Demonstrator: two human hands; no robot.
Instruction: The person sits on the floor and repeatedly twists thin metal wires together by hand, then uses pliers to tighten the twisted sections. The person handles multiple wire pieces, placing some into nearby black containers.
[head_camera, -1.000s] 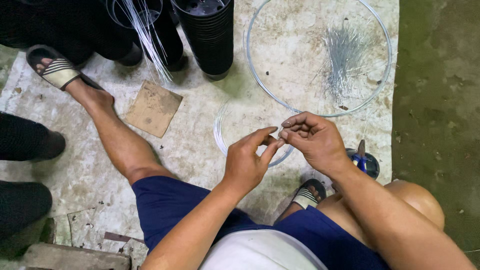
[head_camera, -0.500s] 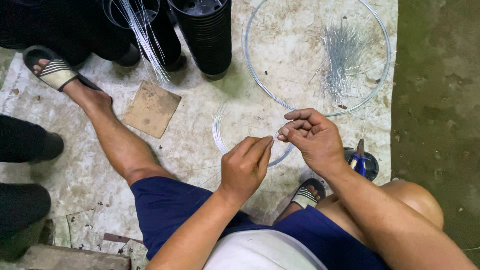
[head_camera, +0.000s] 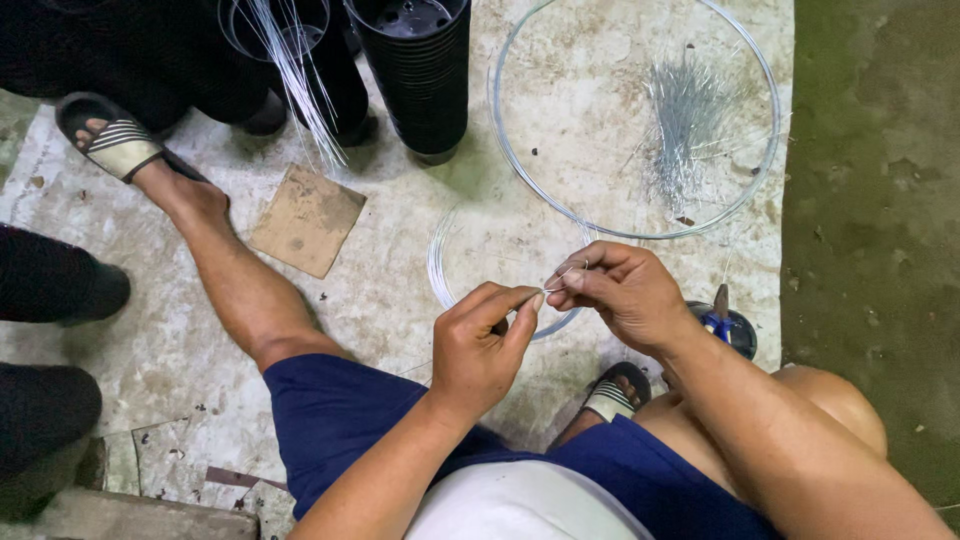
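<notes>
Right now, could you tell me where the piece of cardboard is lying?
In the head view the piece of cardboard lies flat on the floor at left of centre, just below the stacked black pots and beside the person's outstretched leg.

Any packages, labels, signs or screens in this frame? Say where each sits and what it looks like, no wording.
No labels, signs or screens show.
Cardboard piece: flat brown square scrap on the floor mat, left of the hands, below the black pot stacks; possibly packaging, unprinted.
</notes>
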